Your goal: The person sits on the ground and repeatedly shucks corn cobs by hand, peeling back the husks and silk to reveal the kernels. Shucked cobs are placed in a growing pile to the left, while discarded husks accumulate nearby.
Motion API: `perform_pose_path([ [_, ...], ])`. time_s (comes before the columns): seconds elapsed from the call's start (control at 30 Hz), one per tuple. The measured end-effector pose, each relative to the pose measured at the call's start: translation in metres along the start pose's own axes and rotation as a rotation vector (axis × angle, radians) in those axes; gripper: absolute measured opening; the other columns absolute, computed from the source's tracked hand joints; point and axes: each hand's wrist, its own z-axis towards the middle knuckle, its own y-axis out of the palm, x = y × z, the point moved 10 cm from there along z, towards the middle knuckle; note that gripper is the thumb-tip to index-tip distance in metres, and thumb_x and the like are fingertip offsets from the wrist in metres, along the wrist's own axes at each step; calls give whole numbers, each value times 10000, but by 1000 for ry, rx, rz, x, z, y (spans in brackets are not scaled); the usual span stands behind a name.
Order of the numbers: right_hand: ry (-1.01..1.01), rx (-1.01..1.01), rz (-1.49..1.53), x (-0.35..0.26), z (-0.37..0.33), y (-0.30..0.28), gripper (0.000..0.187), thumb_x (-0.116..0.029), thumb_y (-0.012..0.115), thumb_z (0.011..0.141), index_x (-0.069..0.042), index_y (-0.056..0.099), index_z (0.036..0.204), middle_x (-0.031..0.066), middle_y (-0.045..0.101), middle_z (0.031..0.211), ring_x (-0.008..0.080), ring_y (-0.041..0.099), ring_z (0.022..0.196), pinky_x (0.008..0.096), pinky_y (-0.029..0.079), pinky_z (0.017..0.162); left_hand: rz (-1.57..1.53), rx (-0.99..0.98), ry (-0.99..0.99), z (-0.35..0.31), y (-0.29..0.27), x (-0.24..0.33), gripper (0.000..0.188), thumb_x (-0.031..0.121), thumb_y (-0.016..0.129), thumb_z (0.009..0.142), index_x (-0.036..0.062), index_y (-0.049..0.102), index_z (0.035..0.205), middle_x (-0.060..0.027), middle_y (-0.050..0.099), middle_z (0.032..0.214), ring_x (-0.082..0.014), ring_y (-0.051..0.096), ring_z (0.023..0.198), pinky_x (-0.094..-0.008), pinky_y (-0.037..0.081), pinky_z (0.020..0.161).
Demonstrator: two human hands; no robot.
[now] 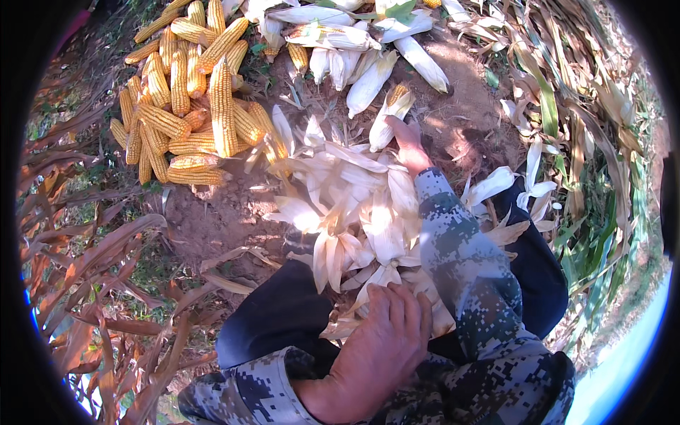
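Observation:
My right hand (409, 145) reaches forward and grips an ear of corn (389, 120). Pale husk wraps most of this ear, while yellow kernels show at its far tip. Close to my body, my left hand (386, 347) hovers by the husks with its back upward. Its fingers are bent and pressed together; the palm is hidden, so anything inside cannot be made out. Between my legs lies a heap of loose, dry husks (386, 230), partly under my right forearm. Beyond my right hand lies a pile of unhusked ears (368, 81).
At the far left, husked yellow cobs (180, 106) are piled on brown soil (212, 234). Dry stalks and leaves (595, 92) stretch along the right side. Reddish-brown dry leaves (99, 255) cover the left. My dark-trousered knees (273, 315) flank the husk heap.

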Motion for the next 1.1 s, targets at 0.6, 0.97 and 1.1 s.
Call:
perform_pose_path([
  [0.6, -152, -644, 71, -83, -299, 46, 887, -158, 888, 746, 40, 467, 1502, 102, 633, 1373, 213, 611, 1259, 392, 463, 1135, -411, 592, -612, -35, -40, -65, 758, 474, 739, 926, -108, 553, 1375, -269, 693, 1147, -425, 729, 956, -513, 570, 832],
  [0.97, -471, -680, -287, -168, -421, 37, 626, -189, 881, 844, 46, 598, 1351, 117, 718, 1224, 190, 672, 1121, 367, 527, 1027, -1197, 1003, -487, -13, -24, -59, 633, 414, 756, 977, -72, 587, 1344, -164, 701, 1231, -219, 672, 1088, -363, 544, 944],
  [1.1, -586, -709, -532, -218, -440, 5, 523, -238, 834, 907, 54, 652, 1301, 135, 747, 1164, 174, 682, 1088, 342, 530, 984, -1095, 1086, -243, -1, -51, -20, 681, 340, 725, 979, -76, 501, 1469, -255, 718, 1225, -321, 719, 1078, -420, 554, 937],
])
